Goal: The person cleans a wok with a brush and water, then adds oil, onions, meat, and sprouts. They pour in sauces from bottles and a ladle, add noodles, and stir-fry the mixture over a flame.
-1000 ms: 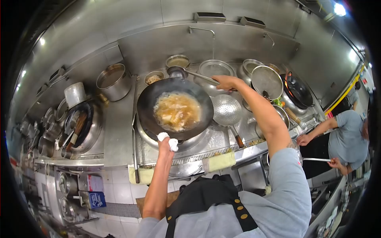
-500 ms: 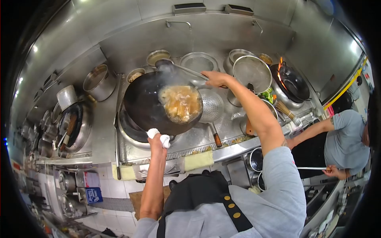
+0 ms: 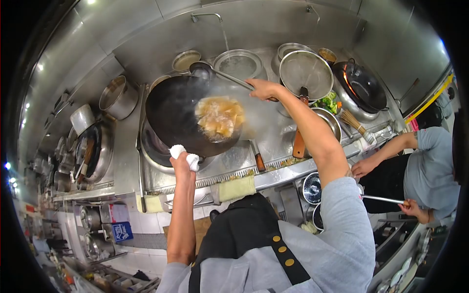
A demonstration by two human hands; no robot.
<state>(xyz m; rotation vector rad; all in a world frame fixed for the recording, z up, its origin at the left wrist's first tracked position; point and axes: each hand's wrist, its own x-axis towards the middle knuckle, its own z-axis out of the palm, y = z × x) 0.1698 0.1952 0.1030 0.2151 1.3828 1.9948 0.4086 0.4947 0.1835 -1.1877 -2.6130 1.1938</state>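
My left hand is closed round a folded white cloth at the near rim of a big black wok. The wok tips to the right above its burner ring. Steaming, pale brown pieces of food bunch up in its right side, and a blurred smear of liquid shows past the rim. My right hand grips the long metal handle of a ladle. The ladle's dark bowl sits over the wok's far rim. A skimmer's wooden handle lies right of the wok; steam blurs its head.
Behind the wok, a tap runs over a round pot. A mesh strainer lies right of my right hand, near chopped vegetables and a bamboo brush. Another wok has flames beside it. A co-worker stands at right.
The food has gathered into a tighter heap, with liquid now blurring past the wok's right rim. The skimmer's perforated head, plain before, is now obscured. Both hands keep their holds; the whole view has shifted.
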